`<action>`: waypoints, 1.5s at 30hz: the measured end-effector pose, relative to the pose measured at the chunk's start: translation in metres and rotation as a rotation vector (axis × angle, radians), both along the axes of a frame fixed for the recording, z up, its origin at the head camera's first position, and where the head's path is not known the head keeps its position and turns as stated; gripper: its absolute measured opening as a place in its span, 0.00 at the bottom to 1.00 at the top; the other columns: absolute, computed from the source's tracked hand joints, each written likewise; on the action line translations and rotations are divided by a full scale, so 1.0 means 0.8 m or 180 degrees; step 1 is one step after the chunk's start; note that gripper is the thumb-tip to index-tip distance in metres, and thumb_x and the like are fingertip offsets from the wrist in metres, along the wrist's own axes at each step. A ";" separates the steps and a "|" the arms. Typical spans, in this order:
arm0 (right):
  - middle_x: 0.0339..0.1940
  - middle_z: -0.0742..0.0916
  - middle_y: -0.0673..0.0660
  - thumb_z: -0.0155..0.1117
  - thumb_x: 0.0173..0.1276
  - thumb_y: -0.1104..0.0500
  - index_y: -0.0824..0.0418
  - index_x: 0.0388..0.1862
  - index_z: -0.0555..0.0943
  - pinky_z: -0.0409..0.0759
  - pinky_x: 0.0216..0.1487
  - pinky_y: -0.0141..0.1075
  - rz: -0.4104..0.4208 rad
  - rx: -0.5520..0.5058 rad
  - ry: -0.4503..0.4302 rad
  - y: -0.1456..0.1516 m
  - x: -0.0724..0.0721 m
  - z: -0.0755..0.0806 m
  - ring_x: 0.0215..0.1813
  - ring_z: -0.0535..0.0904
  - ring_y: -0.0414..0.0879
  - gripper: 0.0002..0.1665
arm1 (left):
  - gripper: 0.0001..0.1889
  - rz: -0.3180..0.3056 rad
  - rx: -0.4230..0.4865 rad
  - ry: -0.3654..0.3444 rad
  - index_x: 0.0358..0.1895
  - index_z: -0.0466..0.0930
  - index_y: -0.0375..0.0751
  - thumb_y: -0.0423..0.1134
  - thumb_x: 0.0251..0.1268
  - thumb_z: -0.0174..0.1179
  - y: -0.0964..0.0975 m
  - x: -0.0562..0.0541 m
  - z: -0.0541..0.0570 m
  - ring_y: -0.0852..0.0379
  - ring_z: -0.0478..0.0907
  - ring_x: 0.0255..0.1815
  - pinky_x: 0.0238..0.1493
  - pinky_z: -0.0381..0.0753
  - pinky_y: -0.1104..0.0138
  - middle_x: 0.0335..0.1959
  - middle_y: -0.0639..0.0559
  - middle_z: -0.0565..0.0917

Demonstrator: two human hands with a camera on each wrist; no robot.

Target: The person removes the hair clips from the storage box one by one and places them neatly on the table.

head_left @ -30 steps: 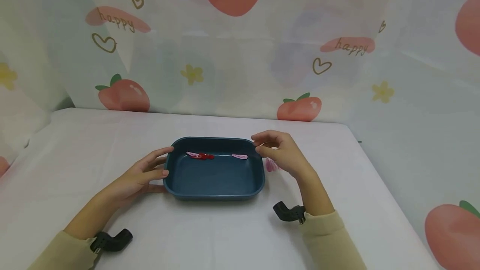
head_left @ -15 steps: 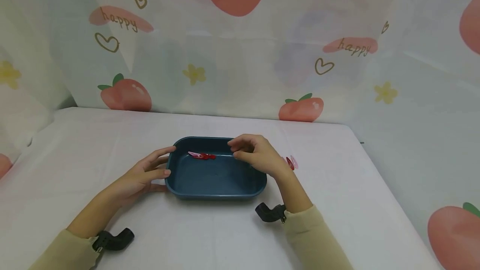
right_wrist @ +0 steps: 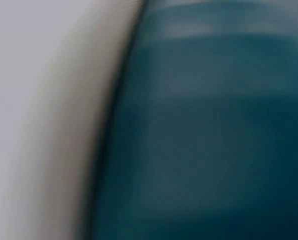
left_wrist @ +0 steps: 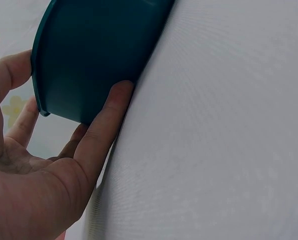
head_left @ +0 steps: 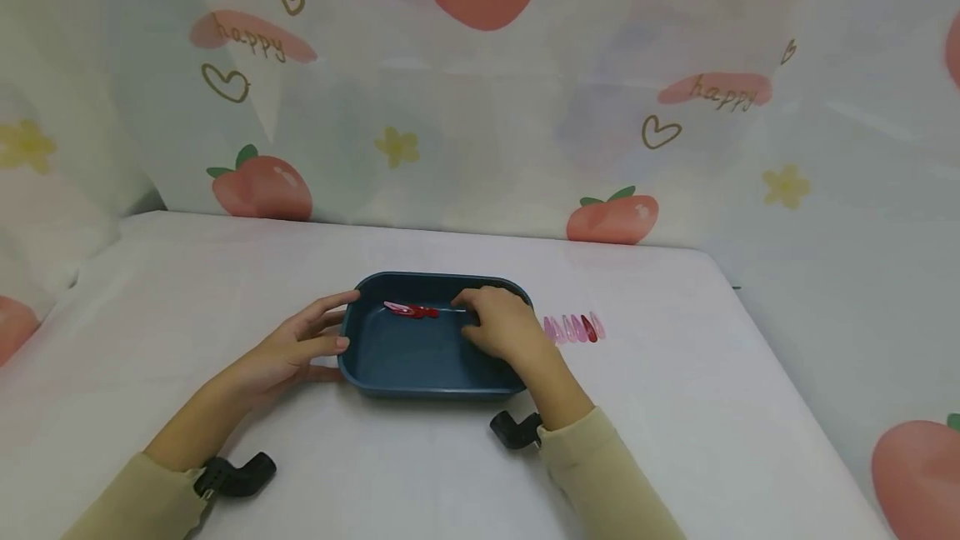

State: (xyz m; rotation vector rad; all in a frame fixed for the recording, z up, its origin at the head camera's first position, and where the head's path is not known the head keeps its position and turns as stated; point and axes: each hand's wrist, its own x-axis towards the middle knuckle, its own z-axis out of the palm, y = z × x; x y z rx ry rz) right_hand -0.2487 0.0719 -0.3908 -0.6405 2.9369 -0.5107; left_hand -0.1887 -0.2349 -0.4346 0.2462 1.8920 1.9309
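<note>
Looks to me like the reach-in step of a clip-by-clip job, going by where stuff sits. There's a dark teal, glossy rectangular tray with rounded corners [head_left: 405,357] around the middle of the white cloth-covered tabletop [head_left: 420,473]. A small bunch of slim, shiny pink and red hair clips [head_left: 411,310] lies inside, near the tray's far left corner. Six more slim teardrop-shaped clips, five pink and one red [head_left: 588,328], are lined up between the tray and the tabletop's right edge.

On the hands: the left one [head_left: 281,352] isn't clenched, its fingers are spread against the tray's left wall, probably steadying it. The right one [head_left: 501,327] is down in the tray's right half, fingers bent. Can't tell if it's grasping a clip, since it hides its own fingertips and the right wrist view is just blur.

I'd say the next move calls for a careful fingertip pinch, then a lift clear of the tray's right rim.
</note>
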 end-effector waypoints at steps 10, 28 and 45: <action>0.45 0.85 0.53 0.67 0.63 0.68 0.49 0.53 0.86 0.83 0.52 0.45 0.0070 0.0161 0.0132 0.002 0.007 -0.008 0.47 0.80 0.47 0.22 | 0.34 0.0014 0.0012 0.0002 0.79 0.54 0.57 0.35 0.75 0.54 0.004 0.000 0.000 0.30 0.54 0.76 0.57 0.79 0.42 0.80 0.38 0.49; 0.50 0.83 0.54 0.65 0.64 0.68 0.51 0.53 0.86 0.82 0.48 0.40 0.0248 0.0052 -0.0047 0.005 0.007 -0.015 0.41 0.77 0.47 0.21 | 0.34 -0.0045 0.0013 0.0077 0.79 0.52 0.53 0.35 0.75 0.54 0.007 0.003 0.004 0.28 0.49 0.77 0.57 0.78 0.41 0.80 0.35 0.46; 0.48 0.88 0.59 0.60 0.67 0.72 0.58 0.60 0.82 0.82 0.43 0.38 0.0567 -0.1743 -0.1143 0.027 -0.005 0.013 0.47 0.81 0.54 0.24 | 0.34 -0.0003 0.0039 -0.0005 0.79 0.53 0.56 0.35 0.75 0.55 0.004 0.001 0.000 0.31 0.52 0.77 0.58 0.78 0.42 0.80 0.38 0.49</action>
